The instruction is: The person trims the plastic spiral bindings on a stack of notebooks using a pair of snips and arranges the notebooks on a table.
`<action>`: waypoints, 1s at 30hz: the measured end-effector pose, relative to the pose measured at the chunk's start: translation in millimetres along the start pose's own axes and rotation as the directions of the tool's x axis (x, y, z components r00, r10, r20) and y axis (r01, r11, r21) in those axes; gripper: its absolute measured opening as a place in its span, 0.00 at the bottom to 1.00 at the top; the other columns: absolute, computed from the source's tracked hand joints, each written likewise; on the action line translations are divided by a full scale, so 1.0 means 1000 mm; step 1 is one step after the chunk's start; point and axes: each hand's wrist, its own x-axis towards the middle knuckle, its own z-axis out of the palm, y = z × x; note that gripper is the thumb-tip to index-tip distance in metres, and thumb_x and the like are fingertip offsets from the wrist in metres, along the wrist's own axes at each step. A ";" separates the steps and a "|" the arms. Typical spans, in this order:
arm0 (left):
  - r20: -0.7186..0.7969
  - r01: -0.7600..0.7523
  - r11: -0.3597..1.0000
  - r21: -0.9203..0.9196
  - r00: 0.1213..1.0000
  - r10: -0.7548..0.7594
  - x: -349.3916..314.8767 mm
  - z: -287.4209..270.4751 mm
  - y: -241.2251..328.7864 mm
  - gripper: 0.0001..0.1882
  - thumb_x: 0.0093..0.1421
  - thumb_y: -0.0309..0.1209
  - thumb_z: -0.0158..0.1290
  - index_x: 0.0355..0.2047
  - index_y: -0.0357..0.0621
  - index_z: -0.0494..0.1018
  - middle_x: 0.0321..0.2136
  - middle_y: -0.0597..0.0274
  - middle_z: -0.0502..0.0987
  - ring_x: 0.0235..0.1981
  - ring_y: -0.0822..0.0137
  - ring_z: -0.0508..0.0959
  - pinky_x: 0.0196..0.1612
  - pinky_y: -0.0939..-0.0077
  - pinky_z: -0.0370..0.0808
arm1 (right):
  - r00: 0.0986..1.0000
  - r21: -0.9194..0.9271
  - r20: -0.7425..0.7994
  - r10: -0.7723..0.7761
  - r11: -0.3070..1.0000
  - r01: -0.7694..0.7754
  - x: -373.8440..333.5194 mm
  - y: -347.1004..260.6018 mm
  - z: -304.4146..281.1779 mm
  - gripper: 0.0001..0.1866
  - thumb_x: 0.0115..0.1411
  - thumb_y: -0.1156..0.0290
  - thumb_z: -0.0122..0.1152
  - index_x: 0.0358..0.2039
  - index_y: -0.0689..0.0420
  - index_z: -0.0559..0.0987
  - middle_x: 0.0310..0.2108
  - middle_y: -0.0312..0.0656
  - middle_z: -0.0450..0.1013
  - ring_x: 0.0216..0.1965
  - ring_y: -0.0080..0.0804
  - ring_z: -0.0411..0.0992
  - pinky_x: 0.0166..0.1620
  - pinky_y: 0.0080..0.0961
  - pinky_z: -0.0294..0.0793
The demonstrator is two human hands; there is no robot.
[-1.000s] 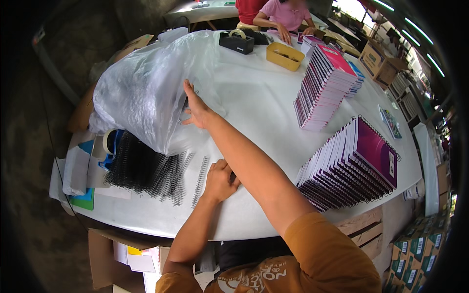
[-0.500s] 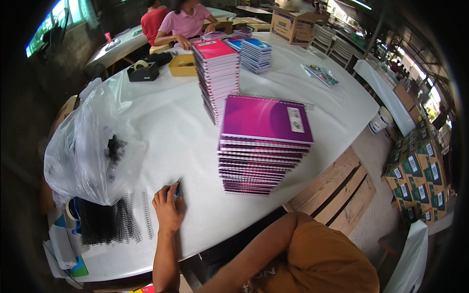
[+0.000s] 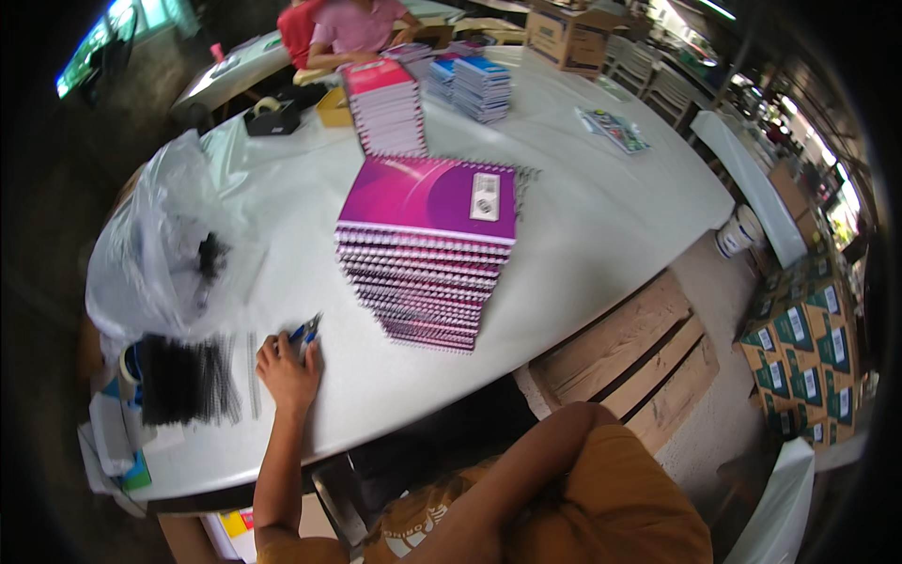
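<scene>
My left hand (image 3: 289,371) rests on the white-covered table with its fingers closed round small blue-handled pliers (image 3: 306,329), whose dark tips point away from me. Left of it lie one loose black wire spiral (image 3: 253,376) and a dense row of black binding spirals (image 3: 183,381). Beyond the hand, to the right, stands a tall, slightly twisted stack of purple spiral-bound notebooks (image 3: 427,202). Some spiral ends stick out at the top notebook's right corner. My right arm (image 3: 526,470) is bent across my body; its hand is outside the picture.
A clear plastic bag (image 3: 150,244) with black spirals sits at left. Behind the purple stack are pink notebooks (image 3: 385,113) and blue notebooks (image 3: 484,89). A tape dispenser (image 3: 272,117) and a yellow tray (image 3: 334,108) stand farther back. Across the table sits a person in pink (image 3: 357,28).
The whole view has shifted, so the notebook stacks appear farther left. My left hand stays by the loose spiral, and the pliers in it now show more plainly.
</scene>
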 end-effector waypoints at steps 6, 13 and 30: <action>0.482 0.549 0.477 -0.686 0.835 -0.267 -0.003 -0.028 0.014 0.24 0.64 0.50 0.38 0.36 0.39 0.67 0.31 0.58 0.69 0.29 0.60 0.73 0.32 0.67 0.70 | 0.950 -0.930 -0.240 -0.199 0.329 -0.166 -0.044 -0.049 -0.009 0.09 0.51 0.69 0.61 0.33 0.57 0.78 0.37 0.38 0.75 0.43 0.39 0.72 0.46 0.37 0.67; 0.308 0.502 -0.791 -0.349 0.859 0.409 0.015 -0.127 0.119 0.32 0.63 0.58 0.29 0.45 0.38 0.62 0.30 0.54 0.68 0.28 0.60 0.72 0.37 0.59 0.74 | 0.661 -0.300 -0.408 -0.630 -0.591 -0.749 -0.042 -0.103 -0.077 0.11 0.46 0.71 0.65 0.33 0.55 0.79 0.38 0.36 0.75 0.43 0.35 0.71 0.46 0.32 0.65; 0.382 0.329 0.475 -0.816 0.924 0.016 0.048 -0.162 0.137 0.27 0.64 0.49 0.40 0.41 0.31 0.64 0.27 0.53 0.72 0.29 0.66 0.73 0.37 0.71 0.70 | 0.616 -0.225 -0.400 -0.678 -0.579 -0.784 -0.056 -0.091 -0.093 0.13 0.42 0.65 0.70 0.31 0.50 0.81 0.33 0.30 0.77 0.37 0.27 0.73 0.40 0.25 0.65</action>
